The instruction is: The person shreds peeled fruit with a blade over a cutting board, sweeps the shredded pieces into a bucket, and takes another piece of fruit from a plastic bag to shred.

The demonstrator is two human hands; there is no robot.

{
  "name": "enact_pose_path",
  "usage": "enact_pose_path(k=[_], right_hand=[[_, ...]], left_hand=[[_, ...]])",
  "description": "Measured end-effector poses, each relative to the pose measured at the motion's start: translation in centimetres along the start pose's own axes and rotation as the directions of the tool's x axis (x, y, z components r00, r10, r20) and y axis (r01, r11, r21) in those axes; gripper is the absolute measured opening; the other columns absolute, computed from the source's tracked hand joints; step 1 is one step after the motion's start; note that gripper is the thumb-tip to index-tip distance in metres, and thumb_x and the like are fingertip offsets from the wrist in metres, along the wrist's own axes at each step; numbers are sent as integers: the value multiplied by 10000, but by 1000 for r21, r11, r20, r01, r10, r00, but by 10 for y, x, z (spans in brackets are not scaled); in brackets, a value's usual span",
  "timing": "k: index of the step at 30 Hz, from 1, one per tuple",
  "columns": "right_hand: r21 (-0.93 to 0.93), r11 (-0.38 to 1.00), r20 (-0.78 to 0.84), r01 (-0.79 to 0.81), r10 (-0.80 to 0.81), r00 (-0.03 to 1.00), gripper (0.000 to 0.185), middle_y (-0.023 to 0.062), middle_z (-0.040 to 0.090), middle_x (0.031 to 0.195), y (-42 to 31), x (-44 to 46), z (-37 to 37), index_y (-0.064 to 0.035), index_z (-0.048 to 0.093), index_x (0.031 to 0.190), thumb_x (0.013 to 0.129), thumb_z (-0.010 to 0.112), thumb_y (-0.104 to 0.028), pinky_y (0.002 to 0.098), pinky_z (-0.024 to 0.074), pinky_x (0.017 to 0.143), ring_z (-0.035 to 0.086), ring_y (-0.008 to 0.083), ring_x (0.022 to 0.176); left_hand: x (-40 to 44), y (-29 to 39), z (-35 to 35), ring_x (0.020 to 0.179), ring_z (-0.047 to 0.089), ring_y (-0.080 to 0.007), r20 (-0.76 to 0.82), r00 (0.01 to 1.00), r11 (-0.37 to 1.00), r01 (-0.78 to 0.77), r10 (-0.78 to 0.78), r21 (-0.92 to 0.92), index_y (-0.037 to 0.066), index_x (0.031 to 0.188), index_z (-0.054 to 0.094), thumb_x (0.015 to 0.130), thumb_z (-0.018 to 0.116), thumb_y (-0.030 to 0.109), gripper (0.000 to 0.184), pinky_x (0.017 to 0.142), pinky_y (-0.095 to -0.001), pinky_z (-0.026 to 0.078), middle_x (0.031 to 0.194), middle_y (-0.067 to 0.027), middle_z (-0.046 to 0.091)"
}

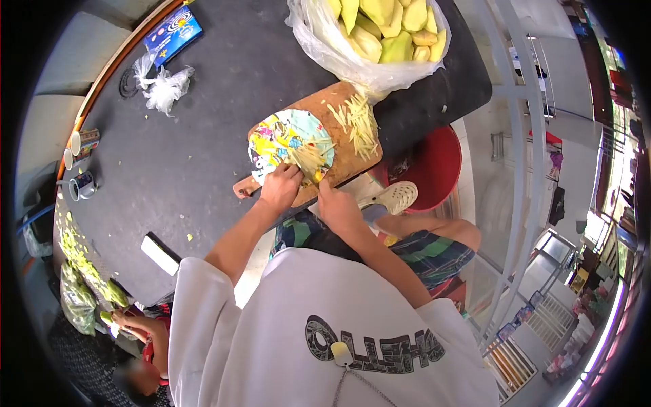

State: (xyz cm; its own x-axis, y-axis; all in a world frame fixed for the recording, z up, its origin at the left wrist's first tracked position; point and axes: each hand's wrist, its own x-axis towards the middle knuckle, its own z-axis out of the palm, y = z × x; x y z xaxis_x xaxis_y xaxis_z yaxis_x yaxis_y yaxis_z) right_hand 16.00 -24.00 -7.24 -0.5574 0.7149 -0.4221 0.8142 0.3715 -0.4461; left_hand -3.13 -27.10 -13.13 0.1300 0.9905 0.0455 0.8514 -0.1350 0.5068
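My left hand (281, 188) is closed, fingers bent down at pale yellow fruit strips (308, 157) piled on a round, colourful printed plate (270, 139). Close beside it, my right hand (337, 205) is curled shut near the board's front edge. What sits in its fingers is too small and covered to make out; a small yellow bit shows just past the fingertips. The plate lies on a wooden cutting board (339, 102) with a handle at its left end. More cut strips (359, 125) are spread over the board's right side.
A plastic bag (319, 41) of peeled yellow-green fruit (397, 51) stands behind the board. Below the table's right edge is a red tub (441, 163). A blue box (173, 34), crumpled plastic (166, 88), cups (83, 184) and a white phone-like object (161, 254) lie leftward. Another person's hands (125, 322) work lower left.
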Motion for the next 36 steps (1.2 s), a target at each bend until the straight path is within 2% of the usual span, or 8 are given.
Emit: enact_pose_path(k=[1, 4, 10, 16, 20, 26, 27, 36], right_hand=[[23, 999, -67, 26, -24, 997, 142, 199, 664, 741, -8, -1, -6, -59, 501, 992, 948, 544, -186, 518, 549, 570, 680, 399, 652], [20, 1000, -6, 24, -24, 1000, 147, 215, 663, 749, -13, 0, -13, -51, 501, 991, 946, 547, -183, 522, 549, 575, 678, 415, 662], [4, 1000, -10, -22, 22, 1000, 166, 215, 664, 728, -19, -13, -8, -44, 490, 1011, 938, 558, -176, 527, 548, 578, 678, 425, 662], [60, 998, -27, 7, -5, 1000, 166, 207, 668, 735, -6, 5, -5, -47, 496, 1031, 938, 554, -172, 525, 552, 577, 680, 421, 668], [25, 999, -54, 42, -41, 998, 147, 215, 668, 744, -9, 4, 0, -50, 480, 994, 955, 537, -180, 518, 550, 581, 679, 421, 675], [67, 998, -47, -18, 21, 999, 151, 212, 667, 744, 2, -17, 20, -48, 472, 988, 952, 542, -177, 529, 544, 587, 675, 423, 673], [55, 998, -31, -13, 14, 999, 156, 209, 667, 742, 2, -14, 17, -47, 471, 992, 952, 543, -180, 531, 543, 585, 675, 421, 676], [-27, 1000, -41, 13, -14, 999, 198, 202, 670, 743, -11, -7, 10, -33, 499, 1063, 942, 556, -180, 501, 551, 564, 685, 393, 659]], left_hand=[[-3, 1, 1, 865, 622, -262, -17, 1000, 1000, -17, 17, -4, 74, 817, 649, 721, 660, 67, 98, 648, -386, 565, 861, -56, 611], [-1, 1, 3, 811, 616, -263, -75, 997, 1000, -8, 6, -31, 77, 803, 634, 695, 678, 55, 119, 616, -391, 552, 830, -58, 600], [-11, 2, 1, 891, 631, -257, 26, 999, 1000, -19, 19, -4, 73, 815, 635, 719, 649, 74, 97, 652, -376, 579, 859, -55, 604], [-1, -1, 2, 868, 620, -261, -70, 998, 1000, -9, 8, -15, 75, 787, 632, 724, 647, 90, 66, 654, -384, 577, 853, -57, 596], [-6, -2, 5, 885, 620, -269, -7, 1000, 1000, -13, 13, 4, 73, 815, 622, 726, 646, 80, 93, 660, -380, 574, 857, -55, 599], [-8, 7, -8, 950, 601, -308, -93, 996, 993, -25, 15, -116, 52, 857, 634, 721, 682, 37, 144, 737, -376, 556, 926, -87, 613], [-11, 5, -7, 1057, 574, -302, -37, 999, 996, -9, 6, -92, 38, 941, 676, 708, 675, 33, 233, 768, -383, 579, 991, -79, 611], [-23, 3, 7, 1095, 564, -317, 68, 997, 999, 48, -48, 4, 32, 971, 691, 708, 651, 33, 265, 768, -390, 602, 1046, -98, 620]])
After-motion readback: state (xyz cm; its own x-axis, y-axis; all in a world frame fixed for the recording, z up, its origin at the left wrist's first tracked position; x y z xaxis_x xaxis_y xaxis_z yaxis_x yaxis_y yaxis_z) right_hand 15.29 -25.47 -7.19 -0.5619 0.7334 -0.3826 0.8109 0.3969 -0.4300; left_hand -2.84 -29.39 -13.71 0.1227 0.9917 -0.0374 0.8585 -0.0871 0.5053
